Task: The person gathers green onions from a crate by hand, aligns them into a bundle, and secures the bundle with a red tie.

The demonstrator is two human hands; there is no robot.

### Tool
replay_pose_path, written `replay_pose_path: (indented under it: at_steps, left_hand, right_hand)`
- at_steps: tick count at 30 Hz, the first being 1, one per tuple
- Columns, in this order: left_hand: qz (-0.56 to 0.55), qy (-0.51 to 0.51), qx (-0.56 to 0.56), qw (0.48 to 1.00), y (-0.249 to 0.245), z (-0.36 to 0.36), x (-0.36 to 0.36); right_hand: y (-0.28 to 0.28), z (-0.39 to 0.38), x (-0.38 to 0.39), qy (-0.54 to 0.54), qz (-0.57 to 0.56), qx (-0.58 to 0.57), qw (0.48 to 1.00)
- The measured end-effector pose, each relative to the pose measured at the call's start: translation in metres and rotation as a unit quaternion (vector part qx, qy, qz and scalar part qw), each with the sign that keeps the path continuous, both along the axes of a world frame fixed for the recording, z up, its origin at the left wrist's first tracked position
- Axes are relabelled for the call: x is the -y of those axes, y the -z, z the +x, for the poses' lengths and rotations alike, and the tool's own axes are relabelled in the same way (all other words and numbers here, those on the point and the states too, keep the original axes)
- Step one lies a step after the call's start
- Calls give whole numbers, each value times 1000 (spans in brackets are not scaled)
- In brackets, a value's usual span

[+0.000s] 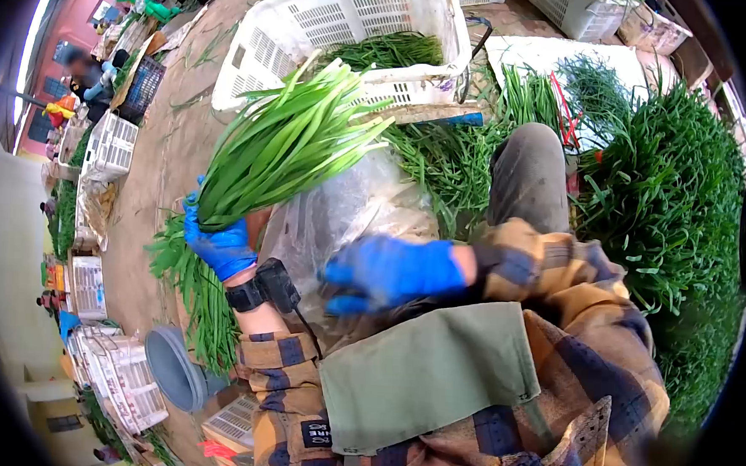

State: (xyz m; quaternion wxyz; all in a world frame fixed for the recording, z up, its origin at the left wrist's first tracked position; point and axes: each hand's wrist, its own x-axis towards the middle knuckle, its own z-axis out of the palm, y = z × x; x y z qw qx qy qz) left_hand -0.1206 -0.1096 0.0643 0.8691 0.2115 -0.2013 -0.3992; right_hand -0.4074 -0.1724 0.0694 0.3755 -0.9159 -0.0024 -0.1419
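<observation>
A thick bunch of garlic chives (289,144), long flat green leaves with paler ends, is gripped in my left hand (219,238) in a blue glove. The leaves fan up and to the right from that hand. My right hand (392,276), also blue-gloved and blurred by motion, is over my lap in front of a clear plastic sheet (349,202). Its fingers reach left and look apart, with nothing visible between them. Below my left hand, more loose greens (201,296) hang or lie beside my forearm.
A white crate (350,21) with greens inside stands ahead. A large heap of greens (670,189) fills the right side, near a white sheet (517,51) with smaller piles. Grey buckets (172,366) stand lower left. Farther left are stacked crates (112,148) and another person (94,79).
</observation>
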Motion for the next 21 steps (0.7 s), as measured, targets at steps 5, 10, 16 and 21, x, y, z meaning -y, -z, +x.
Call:
replay_pose_path:
  at_steps: [5, 10, 16, 21]
  left_hand:
    - [85, -123, 43, 988, -5, 9, -19]
    - [-13, -33, -2, 999, -17, -1, -7]
    - [-5, -86, 40, 995, -11, 5, -9]
    - [-36, -102, 53, 993, -31, -27, -20]
  right_hand:
    - [15, -58, 94, 222, 180, 27, 958]
    - [8, -47, 133, 218, 547, 75, 805]
    - [4, -42, 104, -17, 519, 15, 854]
    - [-1, -42, 133, 85, 626, 99, 769]
